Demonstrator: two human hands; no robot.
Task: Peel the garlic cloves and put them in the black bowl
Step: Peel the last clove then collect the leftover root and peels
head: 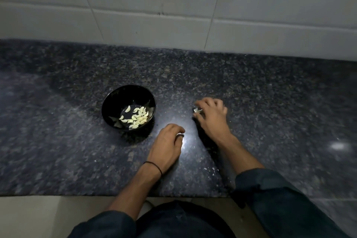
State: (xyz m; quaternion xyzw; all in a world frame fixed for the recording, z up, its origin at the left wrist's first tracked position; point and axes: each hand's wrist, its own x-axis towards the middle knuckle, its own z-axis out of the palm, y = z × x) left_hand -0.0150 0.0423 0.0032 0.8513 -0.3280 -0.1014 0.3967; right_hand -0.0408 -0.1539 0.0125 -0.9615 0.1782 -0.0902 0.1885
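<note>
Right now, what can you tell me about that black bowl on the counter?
The black bowl is round, deep and glossy, perhaps glazed ceramic or plastic. It stands upright on the dark speckled stone countertop, to the left of both hands. On its floor lies a loose heap of pale peeled garlic cloves, far from filling it. Neither the left hand, which is the nearer one, nor the right hand touches it.

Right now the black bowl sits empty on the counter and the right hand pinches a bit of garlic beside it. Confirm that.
Wrong on one count: the bowl is not empty. The head view shows peeled garlic cloves lying in it. The rest holds: it sits on the counter, and the right hand pinches a bit of garlic beside it.
</note>
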